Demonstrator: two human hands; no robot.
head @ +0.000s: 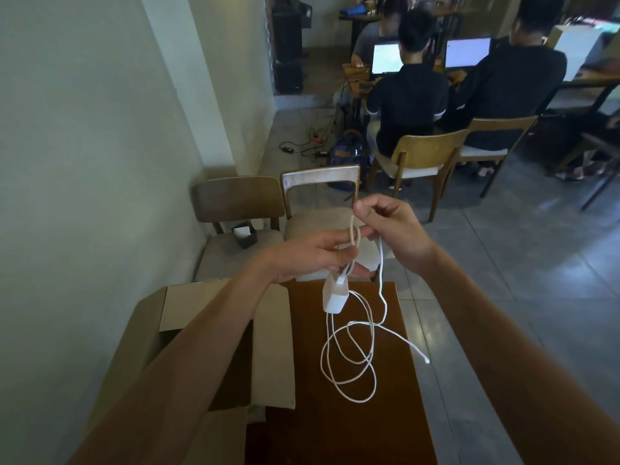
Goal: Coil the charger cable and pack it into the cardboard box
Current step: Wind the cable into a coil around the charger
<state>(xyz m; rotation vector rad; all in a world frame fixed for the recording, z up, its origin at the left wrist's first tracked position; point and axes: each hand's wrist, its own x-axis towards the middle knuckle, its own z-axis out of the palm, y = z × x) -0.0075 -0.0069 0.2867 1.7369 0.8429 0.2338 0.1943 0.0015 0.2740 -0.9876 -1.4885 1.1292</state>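
Left hand (312,253) grip holds first loops of white cable (349,350) w/ charger plug (333,297) hanging; right hand (385,226) pinches next strand. Rest dangles over worktop (335,414), beside open cardboard box (188,317). Risk: loose loops can tangle if pulled fast.

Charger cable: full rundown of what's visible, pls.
The charger cable is thin, white and looks braided. Its upper end is plugged into a white charger block hanging below the left hand. A short loop stands up between the left fingers; the right hand pinches a strand beside it. Below, the cable hangs in several loose, uneven loops over the dark wooden table; whether they touch it is unclear. The free end with its small connector trails right.
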